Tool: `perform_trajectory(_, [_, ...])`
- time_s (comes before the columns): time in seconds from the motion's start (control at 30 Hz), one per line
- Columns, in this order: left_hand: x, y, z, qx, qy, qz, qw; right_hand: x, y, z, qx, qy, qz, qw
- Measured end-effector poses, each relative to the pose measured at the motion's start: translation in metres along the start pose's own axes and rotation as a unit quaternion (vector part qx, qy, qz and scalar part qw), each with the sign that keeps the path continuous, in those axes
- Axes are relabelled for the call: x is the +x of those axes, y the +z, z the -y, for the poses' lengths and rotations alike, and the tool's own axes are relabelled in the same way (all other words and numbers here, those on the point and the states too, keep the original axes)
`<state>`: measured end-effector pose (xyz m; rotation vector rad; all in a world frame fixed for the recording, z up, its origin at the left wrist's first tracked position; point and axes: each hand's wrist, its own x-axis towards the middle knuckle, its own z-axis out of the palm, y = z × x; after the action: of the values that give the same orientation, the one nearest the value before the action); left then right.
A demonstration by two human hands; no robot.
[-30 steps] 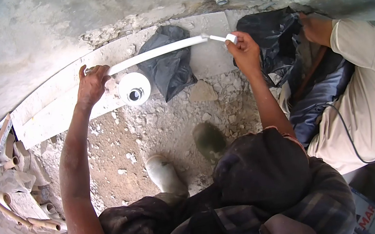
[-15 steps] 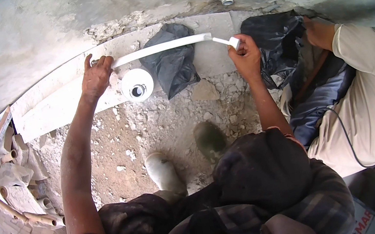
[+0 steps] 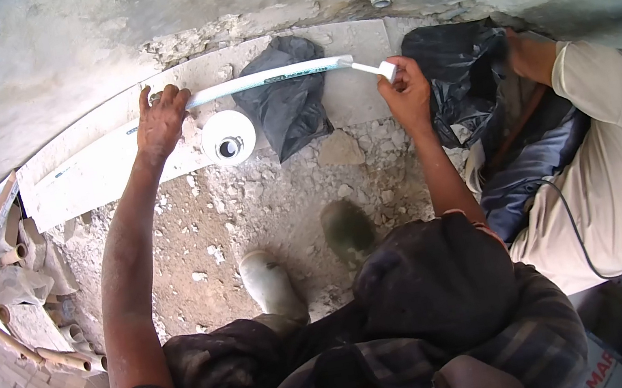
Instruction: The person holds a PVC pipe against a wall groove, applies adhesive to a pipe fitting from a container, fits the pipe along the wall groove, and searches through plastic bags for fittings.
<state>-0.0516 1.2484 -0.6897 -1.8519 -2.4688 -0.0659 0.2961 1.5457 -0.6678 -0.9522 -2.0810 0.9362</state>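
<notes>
Lettering has turned into view on the white pipe (image 3: 239,85), which lies at 12 o'clock ahead of the boots (image 3: 272,284). From the pipe's middle, the left hand (image 3: 162,122) is closed over it at 9 o'clock. At 3 o'clock the right hand (image 3: 406,88) pinches a white cap (image 3: 388,71), its thin stick (image 3: 366,68) reaching the pipe's end. The white can (image 3: 222,132) stands around 8 o'clock; a black bag (image 3: 284,120) lies beneath the pipe. Another person (image 3: 595,146) crouches at 4 o'clock.

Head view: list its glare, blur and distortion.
In the head view, glare bleaches the pale board at left; wide-angle distortion appears to bow its edge; black surrounds the image; lettering on the white pipe is too small to read reliably.
</notes>
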Motion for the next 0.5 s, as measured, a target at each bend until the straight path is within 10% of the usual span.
perform_trajectory(0.5, [0.001, 0.006, 0.004, 0.001, -0.002, 0.019, 1.000, -0.007, -0.002, 0.007, -0.101, -0.066, 0.002, 0.993])
